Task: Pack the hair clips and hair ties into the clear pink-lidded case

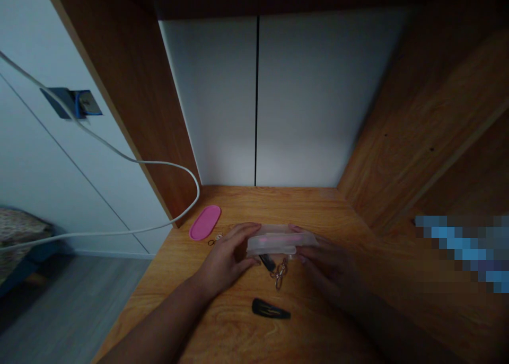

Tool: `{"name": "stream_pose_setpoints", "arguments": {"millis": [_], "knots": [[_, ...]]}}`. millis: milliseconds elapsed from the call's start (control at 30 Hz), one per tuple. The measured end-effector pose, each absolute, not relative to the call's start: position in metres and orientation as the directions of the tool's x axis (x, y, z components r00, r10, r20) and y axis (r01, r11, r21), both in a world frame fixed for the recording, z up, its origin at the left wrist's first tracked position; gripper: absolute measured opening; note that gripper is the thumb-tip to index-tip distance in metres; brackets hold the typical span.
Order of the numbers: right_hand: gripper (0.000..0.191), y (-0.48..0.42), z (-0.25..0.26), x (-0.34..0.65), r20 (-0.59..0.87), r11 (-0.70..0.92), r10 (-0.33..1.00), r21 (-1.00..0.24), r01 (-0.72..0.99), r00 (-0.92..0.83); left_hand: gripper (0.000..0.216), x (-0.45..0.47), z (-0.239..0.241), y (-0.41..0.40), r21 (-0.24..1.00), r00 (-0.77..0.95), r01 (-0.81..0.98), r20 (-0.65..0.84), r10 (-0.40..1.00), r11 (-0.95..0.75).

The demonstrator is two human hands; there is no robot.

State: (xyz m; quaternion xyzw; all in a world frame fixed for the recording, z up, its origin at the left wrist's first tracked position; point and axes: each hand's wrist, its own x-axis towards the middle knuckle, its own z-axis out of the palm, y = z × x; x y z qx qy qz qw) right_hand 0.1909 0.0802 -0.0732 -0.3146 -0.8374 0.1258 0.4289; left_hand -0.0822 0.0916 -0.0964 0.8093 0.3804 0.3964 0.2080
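Observation:
A clear plastic box [272,243] with a hint of pink inside is held between my two hands, a little above the wooden desktop. My left hand [228,258] grips its left end, thumb below and fingers on top. At the right end, my right hand [328,263] has its fingers wrapped round the box. Partly under the box lies a dark hair clip [267,262]. Beside that clip is a rose-gold metal piece with loops [280,274]. Closer to me, a black snap hair clip [271,309] rests on the wood.
A pink oval tray [205,222] lies at the back left of the desktop [318,205]. Near it are a small dark ring [211,242] and a light-coloured small item [219,237]. A white cable [167,163] loops across the left side. Wooden panels flank the desktop.

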Motion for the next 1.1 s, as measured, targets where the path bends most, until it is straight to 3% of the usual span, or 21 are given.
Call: {"name": "stream_pose_setpoints", "arguments": {"millis": [333, 667, 900, 1100], "knots": [[0.043, 0.078, -0.071, 0.192, 0.726, 0.846, 0.520, -0.365, 0.388, -0.451, 0.062, -0.079, -0.094, 0.090, 0.604, 0.368, 0.416, 0.572, 0.734, -0.679], [0.036, 0.081, -0.070, 0.192, 0.752, 0.876, 0.456, -0.286, 0.387, -0.476, 0.063, -0.081, -0.096, 0.090, 0.582, 0.358, 0.421, 0.598, 0.717, -0.696], [0.047, 0.079, -0.082, 0.192, 0.701, 0.768, 0.603, -0.380, 0.515, -0.382, 0.059, -0.080, -0.088, 0.087, 0.565, 0.351, 0.474, 0.583, 0.733, -0.676], [0.049, 0.081, -0.083, 0.193, 0.663, 0.740, 0.653, -0.455, 0.496, -0.366, 0.060, -0.082, -0.089, 0.086, 0.555, 0.344, 0.552, 0.528, 0.777, -0.622]]}}
